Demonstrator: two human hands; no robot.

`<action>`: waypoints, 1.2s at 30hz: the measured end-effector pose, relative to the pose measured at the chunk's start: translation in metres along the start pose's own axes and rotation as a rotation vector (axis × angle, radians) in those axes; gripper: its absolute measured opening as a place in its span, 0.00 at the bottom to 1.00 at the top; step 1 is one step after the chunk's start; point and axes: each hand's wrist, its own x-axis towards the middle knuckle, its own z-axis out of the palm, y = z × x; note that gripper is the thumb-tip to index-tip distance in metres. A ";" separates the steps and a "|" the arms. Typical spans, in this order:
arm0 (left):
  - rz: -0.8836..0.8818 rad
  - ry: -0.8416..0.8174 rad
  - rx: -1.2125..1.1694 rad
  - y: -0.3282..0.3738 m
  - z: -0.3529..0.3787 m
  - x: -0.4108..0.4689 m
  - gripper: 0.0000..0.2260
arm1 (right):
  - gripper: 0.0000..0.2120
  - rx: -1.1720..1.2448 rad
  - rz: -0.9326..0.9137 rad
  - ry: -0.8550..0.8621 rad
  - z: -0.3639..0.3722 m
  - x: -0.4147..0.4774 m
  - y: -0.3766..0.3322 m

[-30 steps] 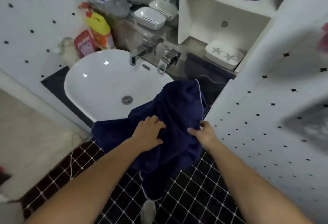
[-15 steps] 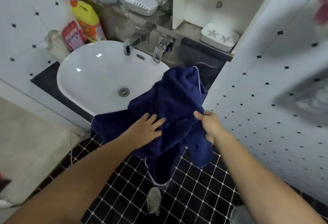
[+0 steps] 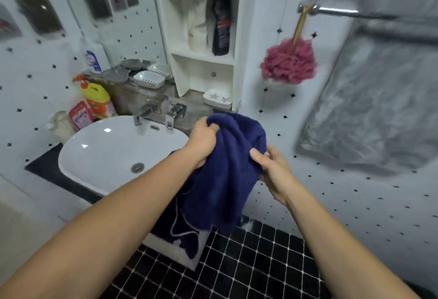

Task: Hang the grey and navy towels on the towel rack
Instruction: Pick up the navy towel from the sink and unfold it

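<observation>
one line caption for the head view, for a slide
Both hands, left hand and right hand, grip a bunched navy towel beside the sink.

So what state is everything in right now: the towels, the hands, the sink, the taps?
navy towel: bunched, lifted, hanging from both hands
left hand: closed on the navy towel
right hand: pinching the navy towel
grey towel: draped on the towel rack
sink: empty, dry-looking
taps: not running

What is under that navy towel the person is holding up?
Below the navy towel the black tiled floor shows, with the white sink's right edge beside it. Both hands, left and right, grip the bunched top. Whatever lies directly behind its hanging folds is covered.
</observation>
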 end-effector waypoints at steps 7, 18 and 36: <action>0.060 0.020 -0.248 0.087 0.107 -0.048 0.11 | 0.29 -0.164 -0.227 0.028 -0.050 -0.077 -0.073; 0.419 -0.026 0.384 0.101 0.177 -0.092 0.26 | 0.18 0.303 -0.107 0.598 -0.127 -0.097 -0.168; 0.462 -0.406 0.000 0.129 0.226 -0.105 0.04 | 0.21 0.460 -0.157 0.680 -0.148 -0.100 -0.219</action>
